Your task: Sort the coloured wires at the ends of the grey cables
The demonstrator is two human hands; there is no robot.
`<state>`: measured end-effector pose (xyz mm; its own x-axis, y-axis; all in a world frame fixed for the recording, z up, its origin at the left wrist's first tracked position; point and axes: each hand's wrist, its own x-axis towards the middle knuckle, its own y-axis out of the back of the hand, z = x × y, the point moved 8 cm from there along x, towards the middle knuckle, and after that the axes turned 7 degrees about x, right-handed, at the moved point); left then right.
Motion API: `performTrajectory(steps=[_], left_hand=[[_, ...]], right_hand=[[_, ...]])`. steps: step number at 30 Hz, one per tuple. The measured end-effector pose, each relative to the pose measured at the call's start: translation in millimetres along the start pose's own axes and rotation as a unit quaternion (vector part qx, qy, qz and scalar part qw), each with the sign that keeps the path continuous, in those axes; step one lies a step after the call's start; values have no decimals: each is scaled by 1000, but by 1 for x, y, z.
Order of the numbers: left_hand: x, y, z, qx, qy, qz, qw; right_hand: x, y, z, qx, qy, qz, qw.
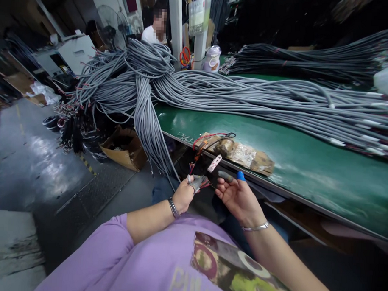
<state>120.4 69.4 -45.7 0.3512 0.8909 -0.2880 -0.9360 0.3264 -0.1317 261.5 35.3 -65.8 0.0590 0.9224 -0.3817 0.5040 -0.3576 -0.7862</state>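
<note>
My left hand (183,197) is closed around the end of a grey cable, and thin coloured wires (205,183) fan out from it towards the right. A worn grey covering wraps a finger of that hand. My right hand (238,200) is just to the right of the wire ends, palm turned up, fingers loosely bent and apart. A blue finger cot (241,176) covers its thumb and a grey one its index finger. Just above the hands, at the bench edge, are a small white strip with red marks (215,163) and an orange-and-black clip with leads (200,150).
A taped wooden block (247,156) lies along the front edge of the green bench (308,166). A big bundle of grey cables (246,94) crosses it and hangs off the left end. An open cardboard box (130,154) is on the floor. A person (151,33) sits behind.
</note>
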Motion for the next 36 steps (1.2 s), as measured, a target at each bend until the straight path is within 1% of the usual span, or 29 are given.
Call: performTrajectory(steps=[3, 7, 10, 12, 13, 14, 15, 17, 18, 19, 20, 21, 22, 24, 25, 26, 28, 30, 32, 34, 36], left_hand=[[-1, 1, 0, 9, -11, 10, 1000], [-8, 2, 6, 16, -27, 8, 999], [-14, 5, 14, -8, -35, 6, 999], [-17, 6, 22, -24, -46, -3, 999], [-18, 5, 26, -28, -51, -13, 998], [-20, 3, 29, -30, -52, -28, 998], [-22, 0, 33, -33, -48, -46, 997], [-24, -7, 36, -44, -21, -85, 995], [-26, -10, 36, -54, -2, -95, 994], [-26, -12, 35, -60, 14, -99, 993], [-27, -14, 34, -64, 24, -100, 993], [-27, -13, 34, -65, 22, -93, 993], [-26, -12, 34, -67, 15, -85, 994], [-25, -10, 31, -57, -1, -76, 996], [-25, -7, 28, -40, -4, -67, 997], [-24, -5, 26, -21, -8, -62, 998], [-22, -1, 21, 10, -11, -50, 999], [-19, 1, 16, 23, -2, -45, 999], [-17, 1, 11, 24, 11, -52, 998], [-14, -1, 7, 27, 21, -61, 998], [-12, 1, 2, 44, 23, -56, 997]], right_hand=[[-9, -7, -2, -1, -3, -17, 1000], [-20, -19, -1, -27, 3, -49, 998], [-29, -29, 1, -71, 18, -84, 994], [-35, -38, 1, -127, 46, -113, 984], [-38, -44, 1, -175, 66, -132, 973], [-42, -50, 2, -237, 91, -152, 955], [-45, -58, 3, -308, 119, -172, 928], [-53, -71, 8, -448, 168, -198, 856], [-56, -76, 12, -499, 183, -202, 822], [-58, -78, 16, -531, 186, -199, 802], [-60, -79, 22, -545, 166, -201, 797], [-63, -78, 29, -535, 126, -219, 806], [-66, -78, 39, -499, 70, -250, 827], [-76, -76, 54, -373, -62, -297, 877], [-81, -75, 59, -304, -120, -306, 894], [-82, -73, 60, -243, -151, -296, 911], [-80, -69, 60, -167, -176, -255, 936], [-72, -66, 58, -146, -167, -204, 954], [-63, -63, 53, -166, -130, -152, 966], [-54, -59, 39, -215, -52, -97, 970], [-50, -59, 21, -284, 46, -65, 955]])
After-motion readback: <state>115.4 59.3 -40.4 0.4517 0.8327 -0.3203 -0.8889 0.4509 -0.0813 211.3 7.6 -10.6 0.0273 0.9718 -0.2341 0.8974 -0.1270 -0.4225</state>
